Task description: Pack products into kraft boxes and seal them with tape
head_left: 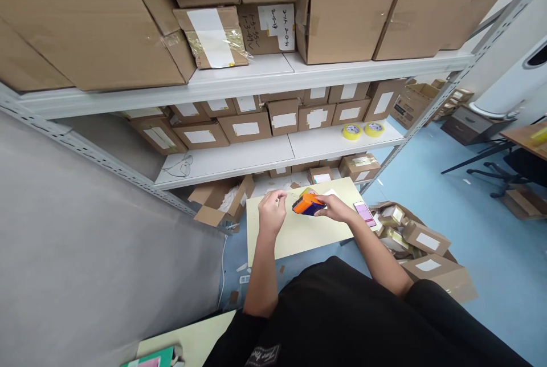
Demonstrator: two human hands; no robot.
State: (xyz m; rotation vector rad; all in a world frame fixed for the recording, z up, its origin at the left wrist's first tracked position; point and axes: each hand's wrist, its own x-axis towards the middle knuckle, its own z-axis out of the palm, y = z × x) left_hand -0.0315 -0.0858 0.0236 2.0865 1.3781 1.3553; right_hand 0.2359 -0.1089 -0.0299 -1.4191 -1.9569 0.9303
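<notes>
Over the pale yellow tabletop (294, 239), my right hand (335, 207) grips an orange and dark-blue tape dispenser (308, 204). A yellow-green rounded edge, perhaps a tape roll (307, 191), shows just behind it. My left hand (272, 212) is raised to the left of the dispenser, apart from it. Its fingers are curled with thumb and forefinger close together; whatever is between them is too small to make out. A phone with a lit pink screen (364, 213) lies at the table's right edge, near my right wrist.
Ahead stands a metal rack (239, 90) holding cardboard boxes (245, 127) and two yellow tape rolls (351, 132). An open carton (226, 202) sits left of the table. Packed parcels (421, 236) are heaped on the right. A grey wall (106, 230) borders the left.
</notes>
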